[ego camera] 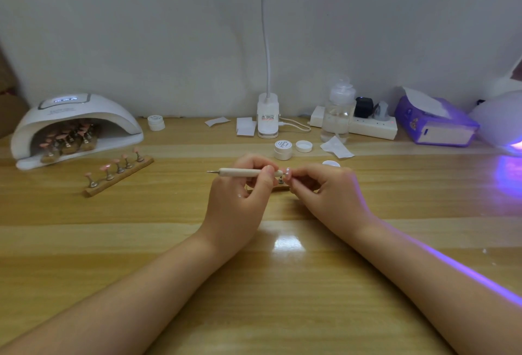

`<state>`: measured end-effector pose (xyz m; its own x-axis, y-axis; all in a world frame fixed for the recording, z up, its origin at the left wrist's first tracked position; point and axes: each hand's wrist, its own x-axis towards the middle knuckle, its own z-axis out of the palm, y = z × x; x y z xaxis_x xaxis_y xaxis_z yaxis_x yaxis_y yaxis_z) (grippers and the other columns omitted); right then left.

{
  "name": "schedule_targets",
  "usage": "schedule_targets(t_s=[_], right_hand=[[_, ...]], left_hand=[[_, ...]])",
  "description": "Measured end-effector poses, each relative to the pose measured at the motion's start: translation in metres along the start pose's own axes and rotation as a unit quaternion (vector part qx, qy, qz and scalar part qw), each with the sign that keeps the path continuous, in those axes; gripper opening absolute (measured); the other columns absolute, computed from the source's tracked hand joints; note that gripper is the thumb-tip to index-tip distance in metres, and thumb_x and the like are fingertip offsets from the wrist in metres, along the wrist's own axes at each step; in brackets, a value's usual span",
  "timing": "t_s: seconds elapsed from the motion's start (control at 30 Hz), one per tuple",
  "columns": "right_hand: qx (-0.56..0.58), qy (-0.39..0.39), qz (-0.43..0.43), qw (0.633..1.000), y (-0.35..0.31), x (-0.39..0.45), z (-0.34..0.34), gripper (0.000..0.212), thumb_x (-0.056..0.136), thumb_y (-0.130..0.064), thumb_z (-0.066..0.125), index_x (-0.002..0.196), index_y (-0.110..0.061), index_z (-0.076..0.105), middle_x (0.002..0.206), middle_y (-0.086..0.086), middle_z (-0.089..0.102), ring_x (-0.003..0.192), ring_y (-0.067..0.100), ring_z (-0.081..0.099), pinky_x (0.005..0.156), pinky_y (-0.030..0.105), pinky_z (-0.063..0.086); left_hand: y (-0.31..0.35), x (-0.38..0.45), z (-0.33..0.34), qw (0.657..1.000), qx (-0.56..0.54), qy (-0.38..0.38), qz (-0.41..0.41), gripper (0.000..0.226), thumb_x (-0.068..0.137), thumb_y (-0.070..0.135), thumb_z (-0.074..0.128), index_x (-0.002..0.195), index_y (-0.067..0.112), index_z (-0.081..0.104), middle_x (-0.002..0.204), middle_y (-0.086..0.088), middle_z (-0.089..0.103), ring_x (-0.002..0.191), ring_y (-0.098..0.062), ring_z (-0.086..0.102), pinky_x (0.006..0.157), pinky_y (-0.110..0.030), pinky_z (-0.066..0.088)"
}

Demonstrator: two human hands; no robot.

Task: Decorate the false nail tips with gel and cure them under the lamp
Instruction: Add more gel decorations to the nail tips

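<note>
Left hand [240, 185] pinches the dotting tool [245, 172] between thumb and fingers, lying roughly level, metal point facing left, away from the work. Right hand [327, 188] pinches a nail tip [287, 174] on its stand just above the table [282, 270]; the two hands nearly touch there. Gel jar [283, 150] sits open just behind, lid [304, 146] beside it.

Risks:
- Tip is tiny and mostly hidden by fingers; a fingertip on wet gel likely smears it (can't tell if gel is on it yet).
- Tool end close to the tip could knock it off its stand.
- Curing lamp [76, 128] is far left and already holds tips; the loaded rack [118, 172] in front could get bumped in transfer.
</note>
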<state>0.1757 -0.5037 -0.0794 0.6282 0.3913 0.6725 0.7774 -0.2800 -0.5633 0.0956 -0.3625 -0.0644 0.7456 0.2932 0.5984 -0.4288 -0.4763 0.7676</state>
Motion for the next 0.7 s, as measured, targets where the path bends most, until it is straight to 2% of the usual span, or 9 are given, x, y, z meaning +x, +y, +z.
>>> schedule_targets(t_s=[0.3,0.53,0.7], right_hand=[[-0.005,0.006,-0.011,1.000,-0.0006,0.0000,-0.0003,0.011,0.078,-0.005,0.073,0.087,-0.011,0.075,0.075,-0.010,0.070,0.073,0.004,0.064,0.064,0.014,0.050],[-0.006,0.010,-0.015,1.000,-0.0002,0.0000,-0.0004,0.010,0.079,-0.007,0.073,0.087,-0.012,0.076,0.075,-0.007,0.072,0.071,0.006,0.065,0.063,0.018,0.051],[-0.008,0.007,-0.016,1.000,-0.0001,0.0001,-0.0006,0.010,0.079,-0.006,0.073,0.087,-0.012,0.076,0.075,-0.007,0.071,0.071,0.006,0.065,0.063,0.020,0.052]], left_hand=[[-0.0004,-0.0001,0.0003,1.000,-0.001,0.002,-0.006,0.012,0.088,0.024,0.053,0.081,0.024,0.063,0.076,0.007,0.066,0.071,-0.020,0.065,0.067,-0.047,0.052],[-0.0005,-0.0008,-0.0005,1.000,-0.009,0.005,-0.006,0.014,0.088,0.024,0.053,0.080,0.031,0.062,0.077,0.008,0.067,0.072,-0.020,0.065,0.068,-0.048,0.053],[0.0003,-0.0002,0.0005,1.000,-0.005,0.003,-0.006,0.013,0.088,0.024,0.053,0.079,0.028,0.062,0.077,0.009,0.067,0.072,-0.018,0.065,0.068,-0.046,0.053]])
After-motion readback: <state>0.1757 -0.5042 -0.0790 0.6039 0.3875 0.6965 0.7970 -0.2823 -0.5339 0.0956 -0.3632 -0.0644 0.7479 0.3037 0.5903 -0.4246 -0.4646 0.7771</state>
